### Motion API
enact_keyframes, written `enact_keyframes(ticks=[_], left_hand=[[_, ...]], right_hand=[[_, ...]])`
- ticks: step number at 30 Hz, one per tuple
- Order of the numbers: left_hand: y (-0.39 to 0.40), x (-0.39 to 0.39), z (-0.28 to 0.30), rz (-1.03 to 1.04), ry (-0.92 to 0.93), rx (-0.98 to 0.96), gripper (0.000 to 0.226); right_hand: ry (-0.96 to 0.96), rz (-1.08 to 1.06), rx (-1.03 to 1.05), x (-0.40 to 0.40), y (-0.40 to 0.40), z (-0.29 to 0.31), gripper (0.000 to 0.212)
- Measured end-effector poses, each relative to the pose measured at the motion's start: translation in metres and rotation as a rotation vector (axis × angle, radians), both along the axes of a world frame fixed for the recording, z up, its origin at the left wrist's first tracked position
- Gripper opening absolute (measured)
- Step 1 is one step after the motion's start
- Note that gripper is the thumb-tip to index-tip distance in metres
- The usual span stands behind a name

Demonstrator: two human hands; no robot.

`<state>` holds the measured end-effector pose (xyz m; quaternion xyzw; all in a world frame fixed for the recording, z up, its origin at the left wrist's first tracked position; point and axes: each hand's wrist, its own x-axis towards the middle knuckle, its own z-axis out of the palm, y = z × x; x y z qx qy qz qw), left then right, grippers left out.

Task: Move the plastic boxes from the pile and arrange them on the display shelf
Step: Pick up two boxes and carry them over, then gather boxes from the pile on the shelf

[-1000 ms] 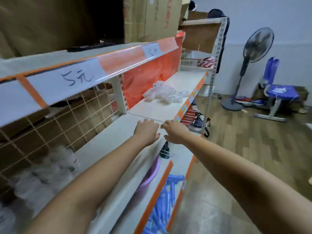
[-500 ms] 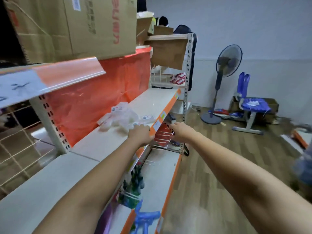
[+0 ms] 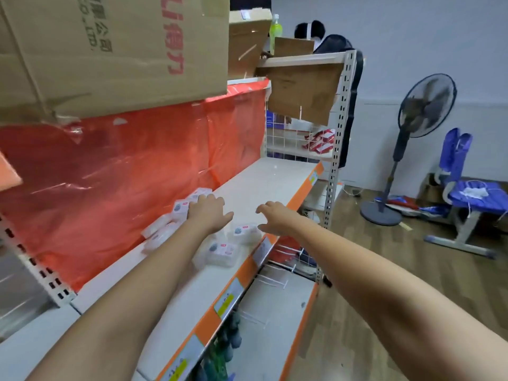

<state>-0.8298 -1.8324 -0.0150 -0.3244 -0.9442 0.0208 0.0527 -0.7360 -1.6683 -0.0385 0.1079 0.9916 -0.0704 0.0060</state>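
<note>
A loose pile of clear plastic boxes [image 3: 162, 232] with white contents lies on the white display shelf [image 3: 264, 180], against the orange backing. Two more boxes lie apart near the shelf's front edge, one [image 3: 245, 232] by my right hand and one [image 3: 222, 250] closer to me. My left hand [image 3: 208, 211] reaches over the pile with fingers spread, resting on or just above the top boxes. My right hand [image 3: 275, 215] hovers open over the shelf front, fingers extended, holding nothing.
A big cardboard carton [image 3: 115, 50] overhangs the shelf above. Wire hooks [image 3: 275, 273] and a lower shelf sit below the orange price strip [image 3: 242, 273]. To the right stand a pedestal fan [image 3: 406, 149] and a blue chair [image 3: 467, 193] on the wooden floor. A person is behind the rack end.
The view has moved right along the shelving toward the pile. Both hands have advanced from the shelf's front edge to over the boxes, the left now on the pile.
</note>
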Motion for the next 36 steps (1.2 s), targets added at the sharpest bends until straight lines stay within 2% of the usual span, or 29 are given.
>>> enact_keyframes(ticks=[11,20,29,36], left_hand=[[0.003,-0.100,0.009,0.230,-0.079,0.064,0.048],[-0.031,-0.127,0.001,0.288,-0.222,0.167,0.064],[-0.030,-0.122,-0.008,0.370,-0.438,0.119,0.087],[-0.019,-0.115,-0.016,0.529,-0.482,0.194,0.090]], right_hand=[[0.017,0.235,-0.034,-0.142,0.018,0.027,0.052],[-0.073,0.477,-0.121,-0.220,0.009,0.003,0.056],[-0.237,0.678,-0.281,-0.246,0.007,-0.014,0.075],[-0.242,0.772,-0.352,-0.236,0.010,-0.024,0.064]])
